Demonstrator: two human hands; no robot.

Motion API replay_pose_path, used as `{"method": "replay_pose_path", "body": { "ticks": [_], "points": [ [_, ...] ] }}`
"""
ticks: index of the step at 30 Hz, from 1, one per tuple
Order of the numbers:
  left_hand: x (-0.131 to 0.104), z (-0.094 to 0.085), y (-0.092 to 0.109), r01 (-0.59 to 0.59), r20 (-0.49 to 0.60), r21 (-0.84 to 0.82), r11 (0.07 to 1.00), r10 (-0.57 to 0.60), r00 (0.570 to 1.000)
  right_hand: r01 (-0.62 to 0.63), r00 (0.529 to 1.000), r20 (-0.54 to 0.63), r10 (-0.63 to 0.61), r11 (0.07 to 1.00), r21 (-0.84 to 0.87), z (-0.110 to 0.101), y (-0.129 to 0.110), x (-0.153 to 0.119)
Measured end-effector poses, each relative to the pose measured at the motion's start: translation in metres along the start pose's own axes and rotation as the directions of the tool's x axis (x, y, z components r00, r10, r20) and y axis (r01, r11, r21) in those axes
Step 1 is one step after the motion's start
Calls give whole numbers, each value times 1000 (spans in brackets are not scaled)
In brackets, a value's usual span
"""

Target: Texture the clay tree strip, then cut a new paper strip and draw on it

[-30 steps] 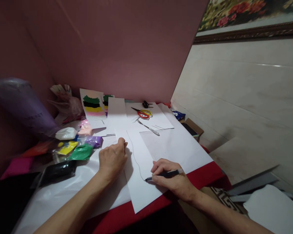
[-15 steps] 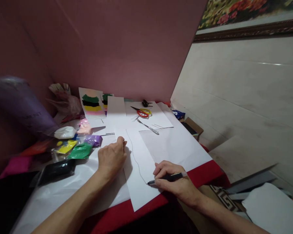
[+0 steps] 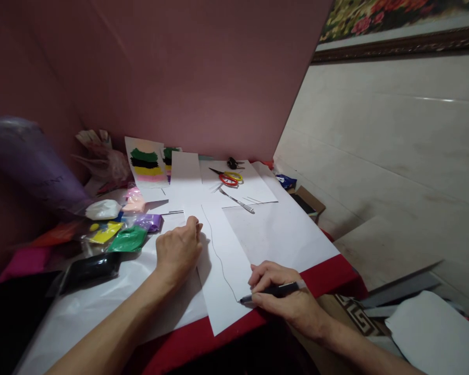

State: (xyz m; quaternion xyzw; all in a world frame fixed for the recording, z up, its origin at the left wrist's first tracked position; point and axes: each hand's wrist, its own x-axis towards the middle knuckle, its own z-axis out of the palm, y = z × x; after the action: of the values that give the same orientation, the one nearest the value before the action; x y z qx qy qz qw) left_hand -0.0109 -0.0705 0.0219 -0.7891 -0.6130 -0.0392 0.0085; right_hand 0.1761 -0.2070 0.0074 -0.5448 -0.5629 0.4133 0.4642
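A long white paper strip [image 3: 222, 245] lies near the table's front edge, with a thin wavy line drawn down it. My right hand [image 3: 277, 291] is closed around a black pen [image 3: 275, 290], whose tip touches the paper at the lower end of the line. My left hand [image 3: 180, 247] rests on the strip's left edge with its fingers curled; whether they hold anything is hidden. Beyond the hands lie scissors [image 3: 229, 179] with red and yellow handles and a silver fork-like tool [image 3: 238, 202].
Bagged clay in green [image 3: 128, 239], yellow [image 3: 106, 232], purple [image 3: 152, 223] and black [image 3: 89, 271] sits on the left. A colour-striped sheet [image 3: 145, 162] leans at the back left. A red cloth edge [image 3: 332, 274] runs along the front, and an open box [image 3: 309, 202] stands beyond the right side.
The pen tip in my right hand has moved slightly down and right, and the drawn line is longer. My left hand keeps its place on the paper.
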Motion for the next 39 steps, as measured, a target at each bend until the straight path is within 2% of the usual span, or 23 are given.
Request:
{"method": "replay_pose_path", "body": {
  "ticks": [14,28,32,36,39],
  "points": [
    [-1,-1,-1,-9,-28,-3,1000,9,1000,-6,999,34,6,1000,12,-6,-2,-4],
    [-1,-1,0,-8,-21,-12,1000,8,1000,-63,998,-2,63,998,25,-8,-5,-3],
    [-1,-2,0,-6,-6,-11,1000,6,1000,-97,993,-55,100,994,53,-6,-9,5],
    [0,-2,-1,12,-13,-41,999,-13,1000,-155,980,-96,175,971,184,3,-13,23],
    [0,-2,-2,42,-22,-68,997,-43,999,-96,984,-137,118,983,154,8,-18,47]
  ]
}}
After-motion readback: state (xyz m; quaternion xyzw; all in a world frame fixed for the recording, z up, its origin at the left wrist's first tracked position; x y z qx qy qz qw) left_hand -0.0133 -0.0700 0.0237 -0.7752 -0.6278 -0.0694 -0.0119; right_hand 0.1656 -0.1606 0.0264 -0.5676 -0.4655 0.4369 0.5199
